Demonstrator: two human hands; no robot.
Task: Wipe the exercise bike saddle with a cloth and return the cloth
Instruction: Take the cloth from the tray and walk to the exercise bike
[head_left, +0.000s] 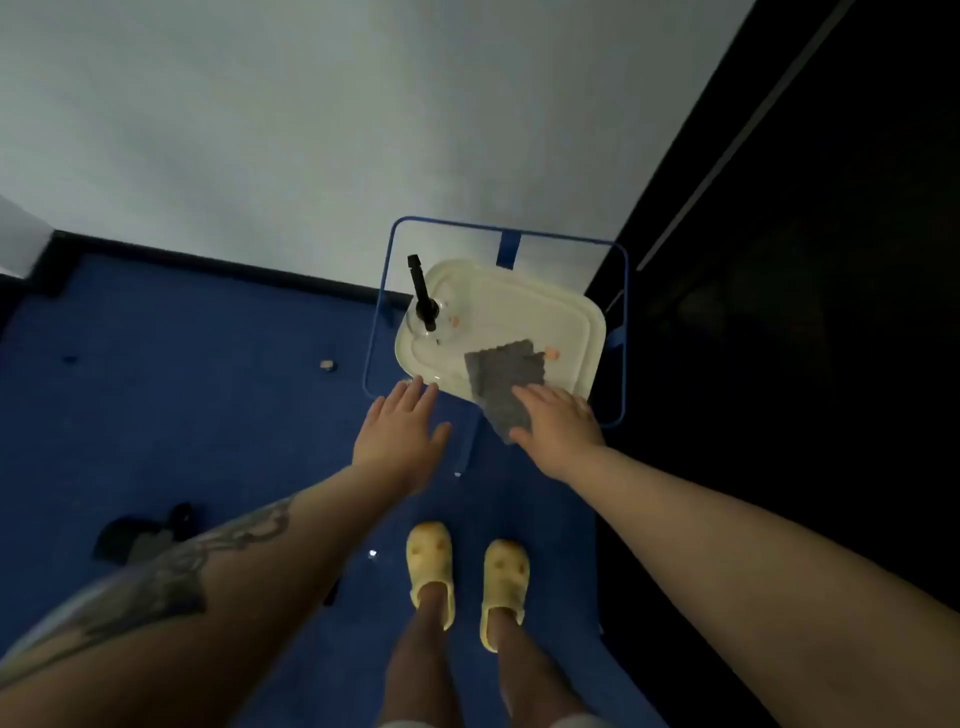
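The grey cloth (503, 382) is seen lying across the near edge of a cream tray (563, 317), its far part spread flat on the tray and its near corner hanging past the rim. The near part of the cloth is covered by the right hand (558, 423), which is laid palm down on it with the fingers extended and only slightly bent; whether the cloth is pinched underneath cannot be told. The left hand (400, 431) is held open and flat, fingers spread, with nothing in it; its fingertips are placed just beside the tray's near left corner, though contact cannot be confirmed.

The tray is carried inside a blue wire frame (621, 332) set against a white wall (311, 130). On the tray's left part a clear bottle with a black pump top (423, 296) is stood, and two small orange spots are seen on the tray surface, too small to be told. A dark panel (805, 260) is found to the right. Blue carpet (182, 389) is spread over the floor, and a dark object (140, 535) is left on it at the left. Yellow slippers (467, 582) are worn on the person's feet below the hands
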